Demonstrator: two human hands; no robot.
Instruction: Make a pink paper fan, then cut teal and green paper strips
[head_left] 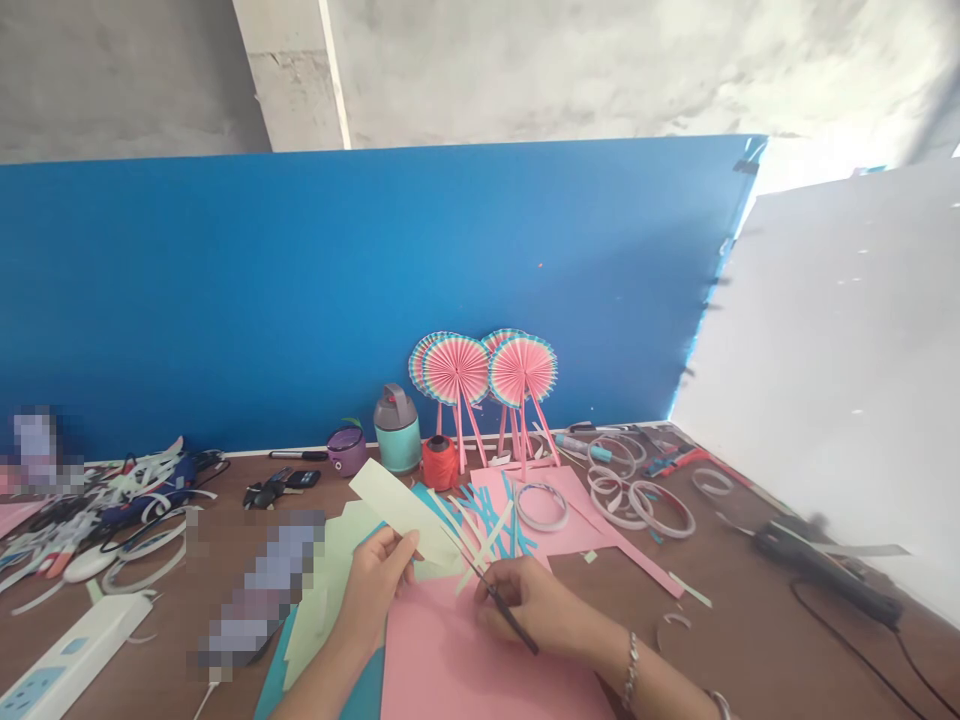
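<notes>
And here we are over the desk (720, 610), hands apart but working close together: the left hand (373, 590) pinches a pale green strip (397, 510) between thumb and fingers, lifting it clear of a pink sheet (487, 655), while the right hand (529, 610), bracelet (632, 670) at the wrist, closes on a slim dark tool (510, 620), maybe scissors, though the fingers hide too much to say for sure. Good control here looks like a firm pinch near the working point, with the strip held taut and the tool's tip kept steady, so the paper doesn't buckle. Just ahead lies a scatter of blue and pink paper strips (487, 525), with a roll of tape (540, 505) close by. Beyond them, pink paper fans (454, 370) stand against a blue board (300, 300), beside a red spool (439, 462) and a teal bottle (397, 430). Off to the right sits a glue gun (825, 570). Brands? No readable label or writing anywhere in view!
</notes>
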